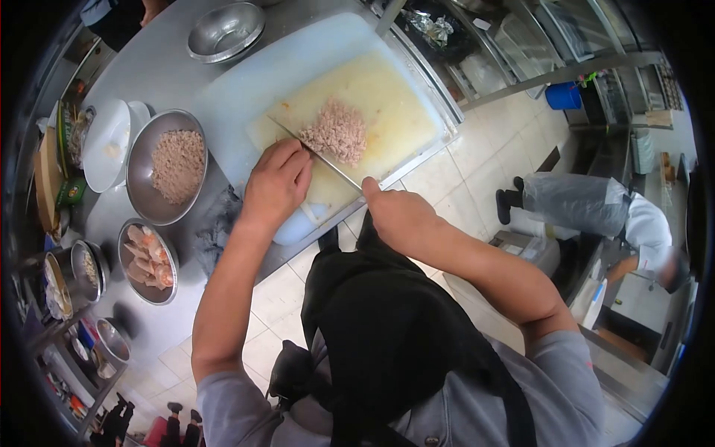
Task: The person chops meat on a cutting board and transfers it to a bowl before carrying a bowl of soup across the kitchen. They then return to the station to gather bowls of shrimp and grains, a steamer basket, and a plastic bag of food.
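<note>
A pile of pinkish minced meat (337, 132) lies on a pale yellow-stained cutting board (395, 97) on a steel counter. A long knife (309, 147) lies across the near edge of the pile. My right hand (398, 212) grips its handle. My left hand (277, 185) rests flat on top of the blade, fingers pointing toward the meat.
A steel bowl of minced meat (167, 165), a bowl of shrimp (147, 261), an empty steel bowl (226, 31) and a white plate (106, 145) stand on the counter (160, 63). Small containers line the left edge. Another person (596, 212) bends over at the right.
</note>
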